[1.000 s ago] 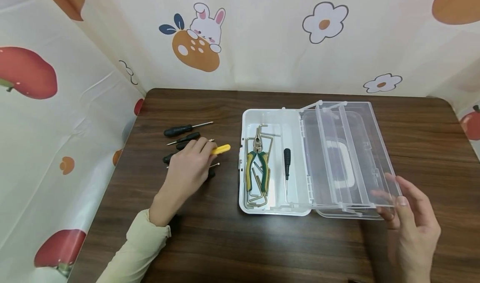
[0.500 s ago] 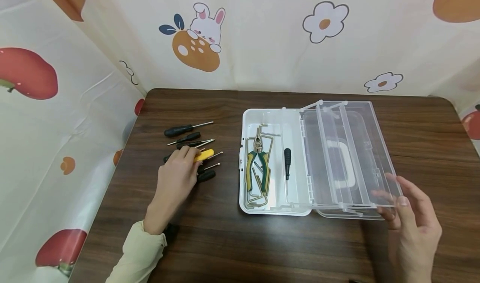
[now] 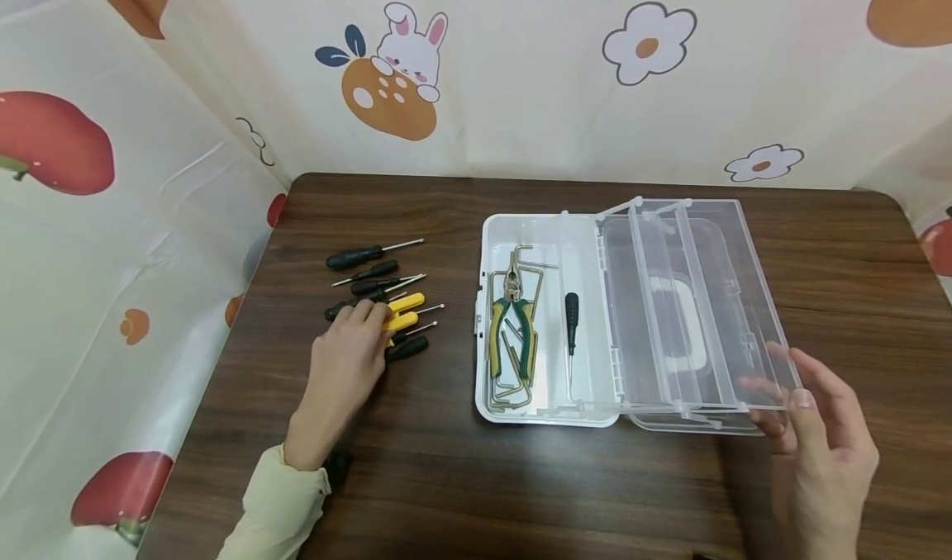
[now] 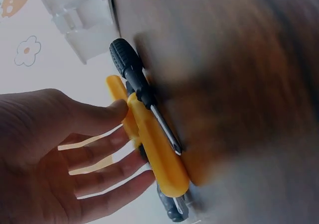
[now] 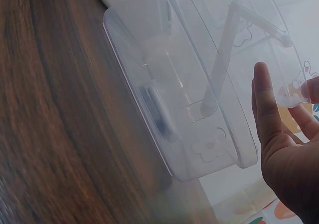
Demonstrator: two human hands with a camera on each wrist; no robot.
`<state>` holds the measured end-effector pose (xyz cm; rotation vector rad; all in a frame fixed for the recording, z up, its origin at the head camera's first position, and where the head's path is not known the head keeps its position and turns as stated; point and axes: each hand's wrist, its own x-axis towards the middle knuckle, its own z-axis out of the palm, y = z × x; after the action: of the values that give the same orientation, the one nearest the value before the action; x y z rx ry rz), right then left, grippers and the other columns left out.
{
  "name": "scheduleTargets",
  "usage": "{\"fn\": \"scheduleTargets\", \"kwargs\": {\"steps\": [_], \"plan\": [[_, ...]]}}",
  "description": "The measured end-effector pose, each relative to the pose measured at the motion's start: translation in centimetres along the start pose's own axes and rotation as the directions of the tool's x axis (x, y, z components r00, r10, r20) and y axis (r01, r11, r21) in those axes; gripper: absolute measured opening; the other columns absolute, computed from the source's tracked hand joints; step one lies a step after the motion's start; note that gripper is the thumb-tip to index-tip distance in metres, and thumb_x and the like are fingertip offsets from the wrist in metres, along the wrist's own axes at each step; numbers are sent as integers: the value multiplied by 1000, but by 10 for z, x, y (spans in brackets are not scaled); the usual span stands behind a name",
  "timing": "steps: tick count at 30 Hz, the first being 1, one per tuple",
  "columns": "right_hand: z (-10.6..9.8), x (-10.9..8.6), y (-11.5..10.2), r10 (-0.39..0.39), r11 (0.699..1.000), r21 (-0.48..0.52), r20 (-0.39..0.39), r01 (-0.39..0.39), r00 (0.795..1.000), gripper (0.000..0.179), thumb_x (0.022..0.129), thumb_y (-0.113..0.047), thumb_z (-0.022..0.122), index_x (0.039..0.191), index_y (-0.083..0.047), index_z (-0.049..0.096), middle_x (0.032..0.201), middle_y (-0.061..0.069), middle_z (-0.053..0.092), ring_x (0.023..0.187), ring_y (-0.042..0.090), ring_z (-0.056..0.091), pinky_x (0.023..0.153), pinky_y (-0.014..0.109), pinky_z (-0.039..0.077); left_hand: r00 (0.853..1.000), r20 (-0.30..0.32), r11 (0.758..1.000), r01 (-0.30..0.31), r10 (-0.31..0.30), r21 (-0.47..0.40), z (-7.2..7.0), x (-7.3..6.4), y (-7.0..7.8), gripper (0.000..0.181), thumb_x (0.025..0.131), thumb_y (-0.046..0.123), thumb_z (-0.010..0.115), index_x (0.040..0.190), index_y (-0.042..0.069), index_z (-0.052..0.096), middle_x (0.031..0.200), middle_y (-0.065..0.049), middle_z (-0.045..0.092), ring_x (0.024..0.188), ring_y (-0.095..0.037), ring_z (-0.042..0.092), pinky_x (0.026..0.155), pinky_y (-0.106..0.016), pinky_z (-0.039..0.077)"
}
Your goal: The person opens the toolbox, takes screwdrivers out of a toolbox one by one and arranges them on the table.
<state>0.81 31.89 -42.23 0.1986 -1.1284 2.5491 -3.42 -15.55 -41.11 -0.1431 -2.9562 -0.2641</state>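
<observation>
My left hand (image 3: 348,353) is among the loose tools at the table's left. Its thumb and fingers pinch a yellow two-handled tool (image 3: 400,322); the tool's head is hidden. In the left wrist view a black screwdriver (image 4: 124,59) lies close against the yellow handles. My right hand (image 3: 825,453) holds the near right corner of a clear divided tray (image 3: 717,337), which is raised out to the side of the open white toolbox (image 3: 549,320). Inside the box lie green-and-yellow pliers (image 3: 524,341), several brass-coloured hex keys (image 3: 513,399) and a small black screwdriver (image 3: 571,316).
Several black-handled screwdrivers (image 3: 353,258) lie on the brown wooden table (image 3: 416,477) around my left hand. The toolbox's transparent lid (image 5: 169,169) lies folded back under the tray. A patterned white curtain (image 3: 521,114) hangs behind the table and along its left side.
My left hand has moved left and down with the yellow tool, back onto the pile. Both yellow handles show now; one showed before. The right hand and tray look the same.
</observation>
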Motion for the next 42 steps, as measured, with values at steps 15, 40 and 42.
{"fn": "scheduleTargets", "kwargs": {"steps": [15, 40, 42], "plan": [[0, 0, -1, 1, 1000, -3, 17, -1, 1000, 42, 104, 18, 29, 146, 23, 35, 144, 35, 55, 103, 41, 75, 76, 35, 65, 998, 63, 999, -5, 3, 32, 0, 5, 0, 19, 90, 6, 80, 106, 4, 71, 101, -13, 68, 90, -34, 64, 56, -50, 58], [0, 0, 0, -6, 1000, -16, 20, 6, 1000, 42, 104, 18, 29, 146, 23, 35, 144, 35, 55, 103, 41, 75, 75, 34, 65, 982, 79, 974, -179, 169, 141, -16, 20, 10, 21, 90, 8, 80, 109, 5, 71, 100, -12, 69, 91, -33, 67, 62, -45, 55], [0, 0, 0, -7, 1000, -16, 21, 7, 1000, 43, 104, 18, 29, 146, 23, 35, 144, 35, 55, 103, 41, 75, 75, 34, 65, 974, 48, 963, -228, 223, 146, -21, 26, 13, 20, 91, 4, 78, 109, 4, 70, 101, -13, 69, 90, -32, 67, 63, -44, 56]]}}
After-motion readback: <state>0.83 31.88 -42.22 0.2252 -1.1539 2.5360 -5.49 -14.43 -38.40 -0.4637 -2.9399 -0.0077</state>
